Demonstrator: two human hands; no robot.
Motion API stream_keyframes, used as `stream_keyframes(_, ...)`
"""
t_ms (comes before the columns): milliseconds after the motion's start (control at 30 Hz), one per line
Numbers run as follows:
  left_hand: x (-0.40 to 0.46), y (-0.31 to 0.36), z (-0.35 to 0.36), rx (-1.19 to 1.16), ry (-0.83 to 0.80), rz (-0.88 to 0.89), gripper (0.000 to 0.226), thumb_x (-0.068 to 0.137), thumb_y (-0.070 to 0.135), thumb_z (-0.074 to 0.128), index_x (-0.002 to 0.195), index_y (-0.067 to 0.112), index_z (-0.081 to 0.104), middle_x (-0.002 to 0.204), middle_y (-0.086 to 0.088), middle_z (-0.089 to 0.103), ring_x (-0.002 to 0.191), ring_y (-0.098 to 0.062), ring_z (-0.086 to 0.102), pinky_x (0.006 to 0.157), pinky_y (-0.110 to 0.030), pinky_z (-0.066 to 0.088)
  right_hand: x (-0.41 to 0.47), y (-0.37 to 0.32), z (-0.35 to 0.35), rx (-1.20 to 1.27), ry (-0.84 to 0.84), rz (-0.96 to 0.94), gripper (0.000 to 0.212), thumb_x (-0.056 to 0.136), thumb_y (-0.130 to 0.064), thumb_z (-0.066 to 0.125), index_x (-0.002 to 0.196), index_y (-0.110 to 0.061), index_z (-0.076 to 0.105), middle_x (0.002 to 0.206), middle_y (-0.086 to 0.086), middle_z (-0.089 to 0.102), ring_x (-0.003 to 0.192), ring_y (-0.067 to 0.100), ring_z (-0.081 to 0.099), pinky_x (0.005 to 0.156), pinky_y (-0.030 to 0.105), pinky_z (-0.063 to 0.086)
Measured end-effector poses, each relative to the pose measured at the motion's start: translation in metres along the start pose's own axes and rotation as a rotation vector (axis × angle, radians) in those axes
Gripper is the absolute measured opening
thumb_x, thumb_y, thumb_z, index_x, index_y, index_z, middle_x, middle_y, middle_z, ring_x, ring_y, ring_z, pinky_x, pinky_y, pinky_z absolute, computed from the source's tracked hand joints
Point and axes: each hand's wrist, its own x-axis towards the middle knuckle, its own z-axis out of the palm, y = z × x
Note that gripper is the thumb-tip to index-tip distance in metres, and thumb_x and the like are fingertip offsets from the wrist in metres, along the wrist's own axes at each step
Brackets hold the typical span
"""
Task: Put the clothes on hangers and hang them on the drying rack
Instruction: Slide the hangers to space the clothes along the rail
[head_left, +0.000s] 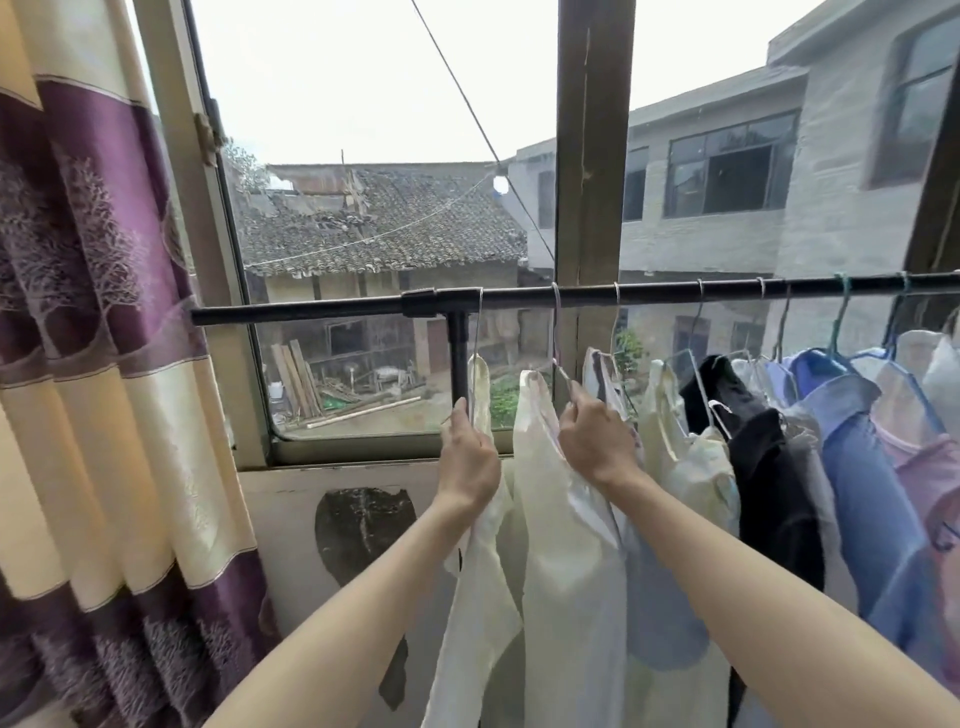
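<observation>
One view only, head-worn, looking forward and down toward a window. Most of the work judged done: black drying rack bar (675, 293) already loaded along its right part with hung garments, among them a black top (763, 467), a blue shirt (872, 499) and a pink shirt (930, 467), each on its own hanger. Nearest the rack's upright joint, two pale cream garments on thin wire hangers, hooks over the bar: left cream garment (480, 597) and right cream garment (566, 545). Left to do, apparently, only settling and spacing these last two; no loose clothes or spare hangers in sight, though anything below the frame unknown.

Left hand (467, 457) raised with forearm stretched up from lower left, fingers curled, grip closed on the shoulder of the left cream garment and the wire beneath its hook. Right hand (592, 441) raised alongside, forearm coming up from lower right, thumb and fingers pinching the wire hanger (563, 374) of the right cream garment just below its hook. Both hands near each other, not touching. Purple and cream curtain (93, 364) hanging at left; tiled roofs and a grey building beyond the glass.
</observation>
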Motion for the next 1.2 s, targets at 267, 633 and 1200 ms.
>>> stream_keyframes(267,-0.003,0.001,0.014,-0.066,0.046,-0.039,0.048,0.097,0.009,0.026,0.144,0.015,0.020,0.145,-0.015,0.028,0.126,-0.029,0.037,0.104,-0.038,0.030,0.001,-0.001,-0.001,0.082,0.007,-0.014,0.045,0.096,-0.013,0.033,0.140,-0.011,0.037,0.117,0.019,0.062,0.104,0.032,0.058,0.083,0.037,0.045)
stream_keyframes(633,-0.001,0.000,0.019,-0.029,0.071,-0.066,0.042,0.097,0.014,0.029,0.139,0.011,0.029,0.141,-0.012,0.035,0.125,-0.026,0.039,0.104,-0.036,0.031,0.005,0.009,0.001,0.143,-0.056,-0.050,0.047,0.094,-0.013,0.034,0.141,-0.011,0.035,0.098,0.014,0.068,0.069,0.018,0.050,0.065,0.034,0.046)
stream_keyframes(1200,0.009,0.065,0.063,0.541,-0.104,0.132,0.069,0.096,0.035,0.037,0.148,0.008,0.001,0.137,-0.015,0.046,0.119,-0.031,0.050,0.093,-0.040,0.042,0.022,0.066,-0.056,-0.032,-0.138,0.065,0.033,0.097,-0.017,0.035,0.124,-0.007,0.052,0.134,0.020,0.049,0.121,0.032,0.047,0.095,0.038,0.041)
